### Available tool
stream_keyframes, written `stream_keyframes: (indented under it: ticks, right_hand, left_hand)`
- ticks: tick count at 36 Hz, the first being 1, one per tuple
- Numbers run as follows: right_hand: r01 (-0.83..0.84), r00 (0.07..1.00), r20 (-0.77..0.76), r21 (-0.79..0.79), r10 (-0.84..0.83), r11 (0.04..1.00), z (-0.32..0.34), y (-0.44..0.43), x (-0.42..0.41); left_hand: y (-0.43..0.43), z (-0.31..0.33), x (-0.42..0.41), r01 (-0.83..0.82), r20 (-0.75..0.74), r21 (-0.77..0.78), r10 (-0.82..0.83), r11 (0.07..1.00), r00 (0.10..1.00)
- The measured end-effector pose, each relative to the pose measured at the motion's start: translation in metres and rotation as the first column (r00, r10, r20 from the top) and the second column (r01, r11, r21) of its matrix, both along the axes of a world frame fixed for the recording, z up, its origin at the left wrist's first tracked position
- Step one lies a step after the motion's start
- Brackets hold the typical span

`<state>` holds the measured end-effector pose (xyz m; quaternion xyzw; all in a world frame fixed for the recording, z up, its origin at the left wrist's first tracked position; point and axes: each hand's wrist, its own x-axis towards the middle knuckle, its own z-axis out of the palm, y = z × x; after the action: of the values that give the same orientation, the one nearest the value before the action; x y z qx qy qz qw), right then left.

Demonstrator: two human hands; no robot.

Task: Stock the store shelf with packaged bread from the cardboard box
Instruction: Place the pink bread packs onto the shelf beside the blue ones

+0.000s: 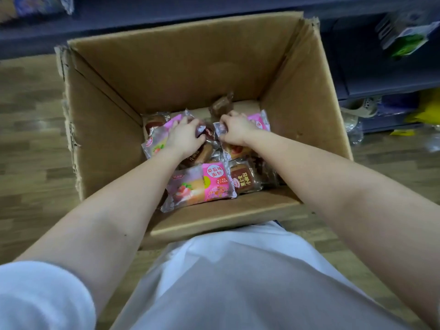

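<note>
Packaged bread (200, 184): assorted pink and brown packets, heaped on the bottom of the open cardboard box (166, 75), which stands on a wooden floor (31, 139). Left hand (184, 136), at 10 o'clock of the heap, fingers curled round a dark brown packet (206, 133). Right hand (234, 129), at 1 o'clock, pinching a clear wrapper edge (220, 127). Dark shelf (381, 86) at 2 o'clock of the box

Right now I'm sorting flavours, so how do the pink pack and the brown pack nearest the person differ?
The pink pack has a pink label with a strawberry picture; the brown pack has a brown label. The pink pack shows pale bread, the brown pack dark bread. The pink pack looks longer than the brown pack. Both lie loose in the box, in clear wrappers.
</note>
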<state>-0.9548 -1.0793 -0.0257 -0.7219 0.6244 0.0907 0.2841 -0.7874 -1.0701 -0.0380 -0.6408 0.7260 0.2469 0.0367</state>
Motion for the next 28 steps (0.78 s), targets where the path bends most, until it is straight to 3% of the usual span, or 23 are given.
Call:
stream_keyframes:
  ticks: [12, 18, 28]
  right_hand:
    - [0.26, 0.957, 0.143, -0.039, -0.252, 0.965, 0.013, -0.003, -0.003]
    - [0.187, 0.975, 0.153, -0.183, -0.16, 0.965, 0.035, -0.008, 0.0]
    - [0.314, 0.871, 0.467, -0.289, -0.154, 0.904, 0.094, -0.027, 0.013]
  left_hand:
    - [-0.002, 0.014, 0.001, -0.061, -0.083, -0.011, 0.06, 0.998, 0.995]
    - [-0.006, 0.037, 0.006, -0.097, -0.157, -0.045, 0.089, 0.994, 0.983]
    - [-0.016, 0.086, 0.039, -0.138, -0.209, -0.15, 0.105, 0.979, 0.972]
